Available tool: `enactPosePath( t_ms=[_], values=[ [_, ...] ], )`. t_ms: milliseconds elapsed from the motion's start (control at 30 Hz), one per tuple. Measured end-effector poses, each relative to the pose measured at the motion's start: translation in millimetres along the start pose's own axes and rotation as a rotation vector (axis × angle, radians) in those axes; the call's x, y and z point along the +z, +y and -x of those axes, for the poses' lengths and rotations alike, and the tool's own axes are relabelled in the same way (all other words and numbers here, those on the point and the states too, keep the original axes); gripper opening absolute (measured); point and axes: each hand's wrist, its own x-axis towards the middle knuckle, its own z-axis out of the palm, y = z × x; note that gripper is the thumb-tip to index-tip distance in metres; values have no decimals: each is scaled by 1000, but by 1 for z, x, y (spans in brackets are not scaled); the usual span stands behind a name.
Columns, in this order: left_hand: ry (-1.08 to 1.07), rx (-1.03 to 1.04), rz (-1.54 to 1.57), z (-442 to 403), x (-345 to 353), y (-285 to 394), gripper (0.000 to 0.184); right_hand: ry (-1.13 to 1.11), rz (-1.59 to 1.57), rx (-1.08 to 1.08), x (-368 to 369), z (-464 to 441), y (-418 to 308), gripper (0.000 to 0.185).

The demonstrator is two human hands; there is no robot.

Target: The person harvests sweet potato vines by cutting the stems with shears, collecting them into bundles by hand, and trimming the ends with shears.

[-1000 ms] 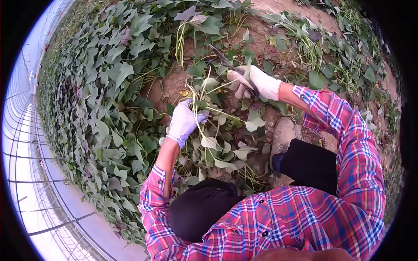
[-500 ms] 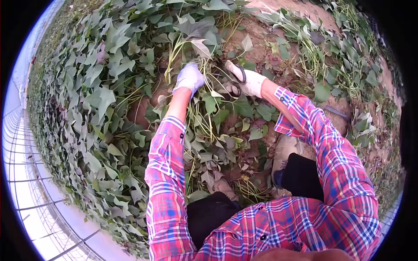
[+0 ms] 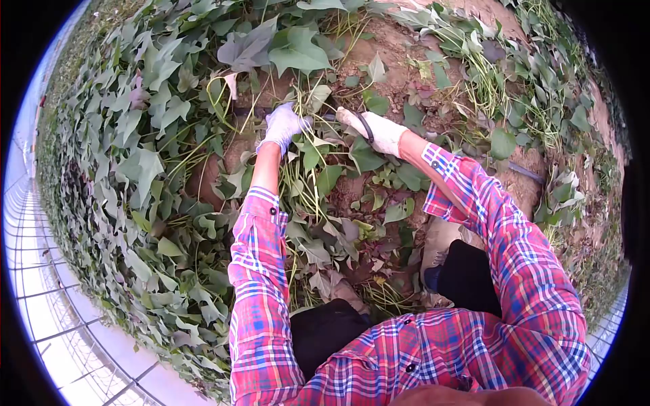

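Observation:
My left hand (image 3: 283,127), in a pale glove, is closed on several sweet potato vines (image 3: 308,179) that trail down from it over the bed. To its right, my right hand (image 3: 380,134), in a whitish glove, is wrapped round scissors. A dark handle loop (image 3: 366,127) of the scissors shows across the fingers; the blades cannot be made out among the stems. A large green leaf (image 3: 299,51) and a purplish leaf (image 3: 248,49) lie just beyond my left hand.
Dense leafy vines (image 3: 142,169) cover the ground on the left. Pulled vines (image 3: 491,91) lie in a heap at the right on brown soil (image 3: 389,51). A dark hose (image 3: 525,172) crosses the bed. My shoe (image 3: 433,276) stands among leaves. A gridded frame (image 3: 61,318) runs along the left edge.
My left hand has shifted a little left and down, and the upright stems and leaves above it have flopped over leftward. My right hand has moved slightly left, with its fingers drawn closer together.

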Motion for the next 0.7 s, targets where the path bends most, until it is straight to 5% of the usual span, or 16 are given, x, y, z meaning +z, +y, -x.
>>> enactPosePath(
  t_ms=[167,200,267,300,367,500,567,633,700],
  values=[
    [62,3,219,6,8,0,56,99,-246,26,-12,37,-44,84],
    [64,4,219,4,11,-1,56,92,-369,152,-15,45,-53,66],
    [113,21,263,-3,20,-8,55,72,-614,406,-18,54,-63,84],
    [113,19,261,-7,24,-13,55,108,-539,235,-6,52,-40,84],
    [113,-37,251,-6,22,-12,55,169,-503,272,-17,60,-51,81],
    [129,-11,281,1,17,-6,58,250,-900,203,-16,53,-30,73],
    [114,-12,290,5,13,-4,58,192,-674,189,-28,57,-30,73],
    [22,0,323,5,11,-9,77,135,-450,174,-29,54,-19,73],
    [43,27,358,-6,27,-23,77,375,-184,-229,-14,41,4,72]
  ],
)
